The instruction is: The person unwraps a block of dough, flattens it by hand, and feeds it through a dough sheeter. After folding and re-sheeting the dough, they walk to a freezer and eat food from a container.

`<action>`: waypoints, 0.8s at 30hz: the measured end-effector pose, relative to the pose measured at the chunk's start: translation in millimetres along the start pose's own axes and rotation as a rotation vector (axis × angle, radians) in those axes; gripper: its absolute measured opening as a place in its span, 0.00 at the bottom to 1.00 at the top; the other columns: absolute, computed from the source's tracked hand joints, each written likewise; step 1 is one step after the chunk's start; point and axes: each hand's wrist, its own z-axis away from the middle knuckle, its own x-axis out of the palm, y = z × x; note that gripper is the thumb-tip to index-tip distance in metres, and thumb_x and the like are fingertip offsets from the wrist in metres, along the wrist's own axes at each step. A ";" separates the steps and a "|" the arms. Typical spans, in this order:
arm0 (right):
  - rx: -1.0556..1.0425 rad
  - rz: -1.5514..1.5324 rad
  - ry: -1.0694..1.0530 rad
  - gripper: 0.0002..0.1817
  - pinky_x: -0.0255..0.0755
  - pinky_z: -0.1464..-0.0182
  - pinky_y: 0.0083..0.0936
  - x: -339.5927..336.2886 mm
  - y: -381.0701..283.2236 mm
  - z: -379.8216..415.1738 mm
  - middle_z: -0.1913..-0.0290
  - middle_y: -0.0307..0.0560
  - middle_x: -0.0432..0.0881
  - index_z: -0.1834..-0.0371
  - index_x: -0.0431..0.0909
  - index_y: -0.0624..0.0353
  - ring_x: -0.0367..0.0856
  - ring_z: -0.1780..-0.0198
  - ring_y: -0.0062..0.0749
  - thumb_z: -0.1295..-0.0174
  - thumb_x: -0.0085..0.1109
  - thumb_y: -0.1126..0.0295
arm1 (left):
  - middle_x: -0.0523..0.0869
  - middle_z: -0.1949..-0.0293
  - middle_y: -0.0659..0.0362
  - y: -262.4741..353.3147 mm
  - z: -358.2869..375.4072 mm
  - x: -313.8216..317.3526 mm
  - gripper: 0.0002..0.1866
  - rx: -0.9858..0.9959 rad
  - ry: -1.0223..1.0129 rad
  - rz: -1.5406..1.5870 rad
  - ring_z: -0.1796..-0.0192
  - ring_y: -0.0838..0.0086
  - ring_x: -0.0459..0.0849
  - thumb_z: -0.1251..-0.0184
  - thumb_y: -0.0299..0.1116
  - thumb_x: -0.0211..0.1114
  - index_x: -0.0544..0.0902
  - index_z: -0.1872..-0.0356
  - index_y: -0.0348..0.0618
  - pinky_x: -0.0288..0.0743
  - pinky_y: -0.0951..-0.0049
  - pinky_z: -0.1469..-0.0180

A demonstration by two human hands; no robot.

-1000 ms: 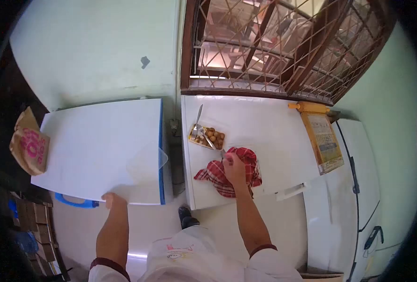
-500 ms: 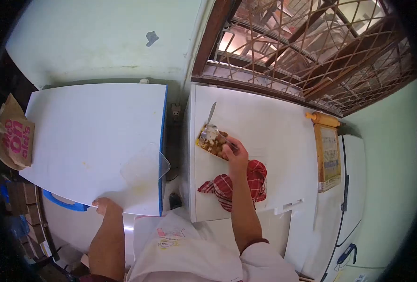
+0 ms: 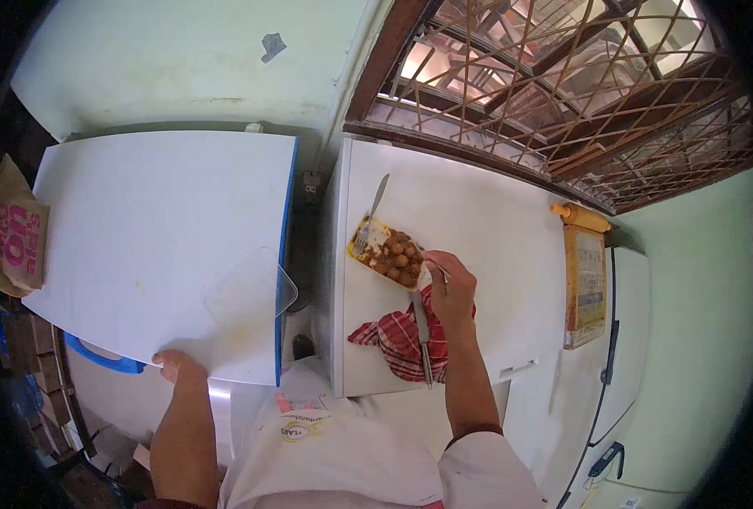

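My right hand [image 3: 450, 288] is closed around a spoon [image 3: 445, 273], of which only a bit of handle shows. It hovers beside a yellow tray [image 3: 361, 258] of round brown balls [image 3: 402, 259] with white sauce. A fork [image 3: 375, 204] rests with its tines in the sauce. Below the tray, a knife [image 3: 423, 331] lies across a red checked cloth [image 3: 396, 339]. At the front edge of the left white top [image 3: 156, 229], my left hand [image 3: 181, 366] grips the rim with bent fingers. A clear plastic lid [image 3: 249, 297] overhangs that top's right side.
A paper bag [image 3: 16, 229] stands at the far left. Between the left top and the right white counter [image 3: 487, 246] runs a narrow gap. A rolling pin [image 3: 582, 216] and a wooden framed board [image 3: 585, 288] sit at the right, below a latticed window [image 3: 563, 93].
My right hand has moved right and down, drawing the spoon off the food. The brown balls and the knife now show uncovered. My left hand stays at the edge.
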 end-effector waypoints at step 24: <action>0.625 -0.724 0.442 0.11 0.80 0.61 0.30 18.1 72.1 8.9 0.66 0.47 0.82 0.57 0.78 0.67 0.83 0.65 0.30 0.29 0.55 0.68 | 0.79 0.43 0.42 -15.8 -32.5 3.2 0.39 0.078 -0.101 0.037 0.45 0.47 0.80 0.30 0.61 0.41 0.70 0.38 0.31 0.75 0.50 0.43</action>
